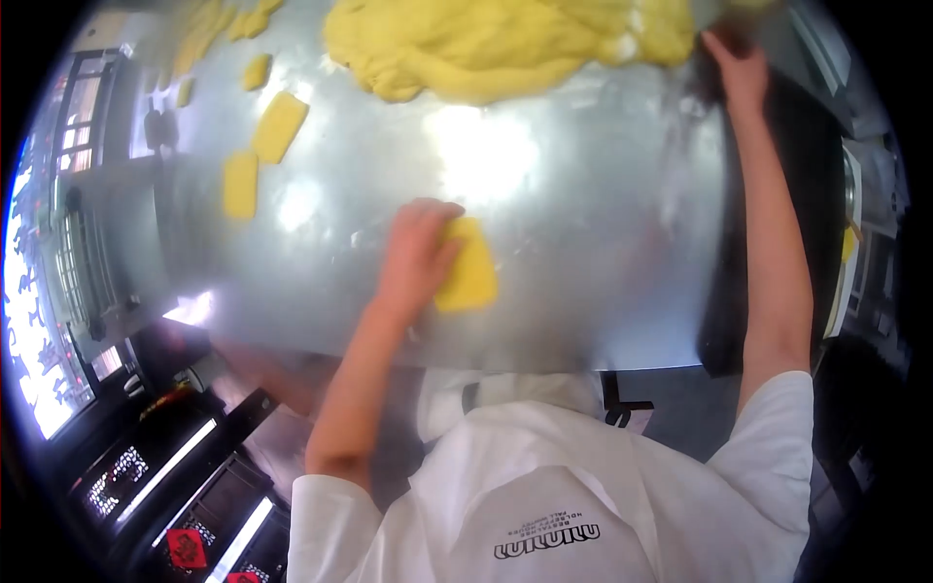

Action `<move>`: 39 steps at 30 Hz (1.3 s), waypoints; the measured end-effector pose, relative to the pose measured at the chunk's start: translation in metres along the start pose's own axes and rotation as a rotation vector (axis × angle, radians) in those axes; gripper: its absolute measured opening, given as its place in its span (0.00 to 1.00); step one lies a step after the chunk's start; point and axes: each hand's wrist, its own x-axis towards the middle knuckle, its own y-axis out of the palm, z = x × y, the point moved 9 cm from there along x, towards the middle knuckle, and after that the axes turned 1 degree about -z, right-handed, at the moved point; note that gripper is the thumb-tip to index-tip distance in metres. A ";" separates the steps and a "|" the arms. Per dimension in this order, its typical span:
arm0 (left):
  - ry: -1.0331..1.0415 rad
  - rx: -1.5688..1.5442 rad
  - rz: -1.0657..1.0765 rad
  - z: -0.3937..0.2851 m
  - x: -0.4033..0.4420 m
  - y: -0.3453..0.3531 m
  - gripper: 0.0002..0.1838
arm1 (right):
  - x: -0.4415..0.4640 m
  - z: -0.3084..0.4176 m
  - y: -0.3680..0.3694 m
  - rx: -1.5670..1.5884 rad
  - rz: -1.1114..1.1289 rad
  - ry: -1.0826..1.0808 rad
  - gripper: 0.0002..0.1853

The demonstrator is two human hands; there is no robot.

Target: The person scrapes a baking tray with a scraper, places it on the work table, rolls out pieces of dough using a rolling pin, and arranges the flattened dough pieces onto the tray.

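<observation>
My left hand [416, 255] is over the middle of the metal table, its fingers curled against the left edge of a flat, roughly rectangular piece of yellow dough [469, 272]. The dough piece lies on the tabletop or just above it; I cannot tell which. My right arm stretches to the far right corner. There my right hand [737, 70] is beside a dark, blurred thing [731, 34], its thumb pointing left and its other fingers mostly hidden. Left of that hand spreads a large mass of yellow dough [505, 49] along the far side.
Two flat dough pieces, one upper [281, 127] and one lower [240, 186], lie touching or nearly so on the left of the metal table [583, 214]. Smaller dough bits [257, 72] are farther back. A dark surface [777, 243] borders the table's right edge.
</observation>
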 end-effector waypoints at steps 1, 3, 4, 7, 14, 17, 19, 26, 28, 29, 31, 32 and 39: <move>0.001 0.003 -0.010 -0.002 0.000 -0.001 0.20 | 0.006 -0.006 0.002 0.029 0.003 0.033 0.43; 0.008 0.008 -0.025 -0.006 -0.001 -0.004 0.18 | 0.015 -0.015 0.008 0.202 0.007 0.138 0.42; 0.014 -0.001 -0.017 -0.004 -0.003 -0.004 0.18 | 0.018 -0.018 0.012 0.287 0.010 0.189 0.42; 0.028 -0.033 0.007 0.000 -0.001 -0.003 0.17 | 0.023 -0.008 0.013 0.189 0.050 0.221 0.40; 0.112 -0.081 0.017 0.001 0.000 -0.008 0.17 | -0.021 0.072 -0.026 0.120 -0.121 0.100 0.39; 0.151 -0.180 -0.126 0.020 -0.012 -0.012 0.21 | -0.048 0.141 -0.062 0.125 0.001 -0.186 0.36; 0.089 -0.184 -0.258 0.036 -0.019 -0.027 0.26 | -0.098 0.208 -0.071 0.005 0.189 -0.176 0.34; 0.071 0.123 -0.208 -0.032 -0.052 0.004 0.44 | -0.278 0.239 -0.004 -0.096 0.687 -0.228 0.33; 0.108 0.199 -0.166 -0.039 -0.049 0.035 0.48 | -0.296 0.234 0.010 -0.147 0.636 -0.336 0.35; 0.095 0.238 -0.148 -0.035 -0.049 0.049 0.49 | -0.305 0.232 0.012 -0.175 0.615 -0.382 0.35; 0.071 0.289 -0.130 -0.036 -0.047 0.061 0.50 | -0.311 0.232 0.002 -0.144 0.556 -0.462 0.35; 0.058 0.305 -0.133 -0.036 -0.046 0.064 0.50 | -0.311 0.231 -0.004 -0.124 0.524 -0.506 0.34; 0.078 0.338 -0.167 -0.043 -0.052 0.058 0.51 | -0.325 0.191 -0.041 -0.185 0.507 -0.195 0.37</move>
